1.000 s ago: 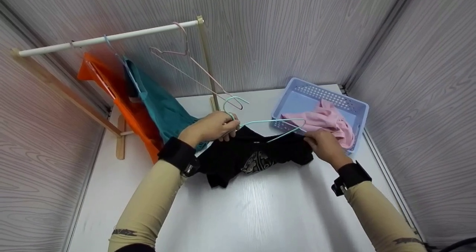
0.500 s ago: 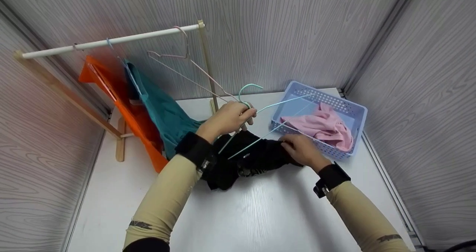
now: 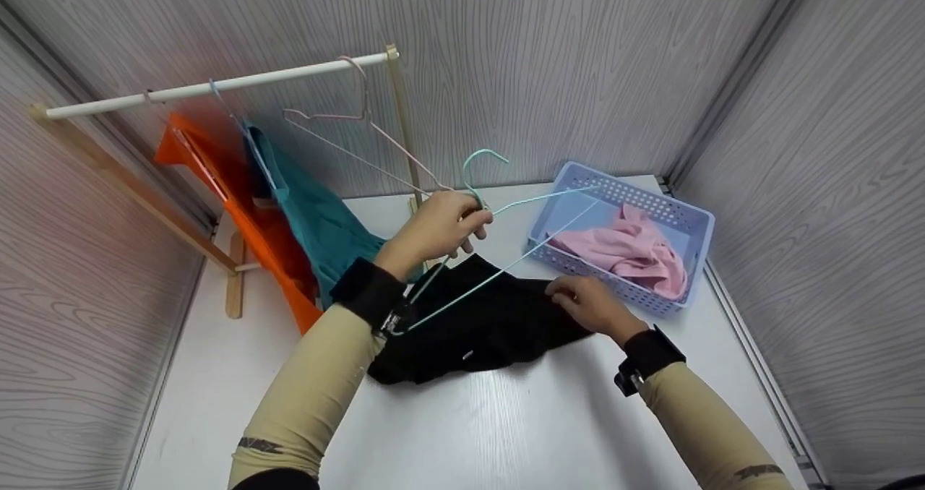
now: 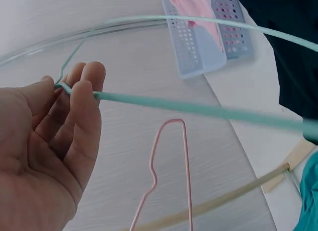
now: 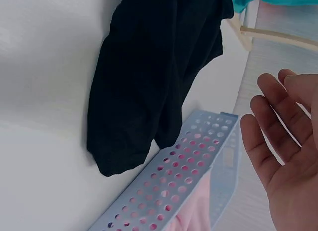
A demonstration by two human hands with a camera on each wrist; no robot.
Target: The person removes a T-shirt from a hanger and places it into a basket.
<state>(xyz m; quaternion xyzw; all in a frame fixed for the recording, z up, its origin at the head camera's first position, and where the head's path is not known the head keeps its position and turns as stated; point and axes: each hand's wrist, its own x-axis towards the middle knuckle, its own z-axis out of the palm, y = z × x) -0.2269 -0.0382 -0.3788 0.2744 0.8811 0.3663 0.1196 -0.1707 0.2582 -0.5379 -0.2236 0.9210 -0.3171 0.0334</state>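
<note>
In the head view my left hand (image 3: 448, 222) pinches a mint-green wire clothes hanger (image 4: 198, 109) at the base of its hook, which points up. The whole hanger shows above a black T-shirt (image 3: 491, 324), its lower left corner overlapping the cloth. The shirt lies crumpled on the white table, a small pale label near its front edge. By the shirt's right end is my right hand (image 3: 589, 306). The right wrist view shows that hand (image 5: 283, 131) with loose fingers and nothing in them, apart from the cloth.
A light blue perforated basket (image 3: 614, 298) with a pink garment (image 3: 629, 251) stands at the back right. On the left is a rack with a white rail (image 3: 289, 76), bearing an orange garment (image 3: 238, 215), a teal garment (image 3: 318, 215) and a bare pink hanger (image 3: 405, 154).
My left hand has raised the hanger, and its left end has come out of the shirt's neck. The right hand has let go of the shirt, which has spread flatter toward the front.
</note>
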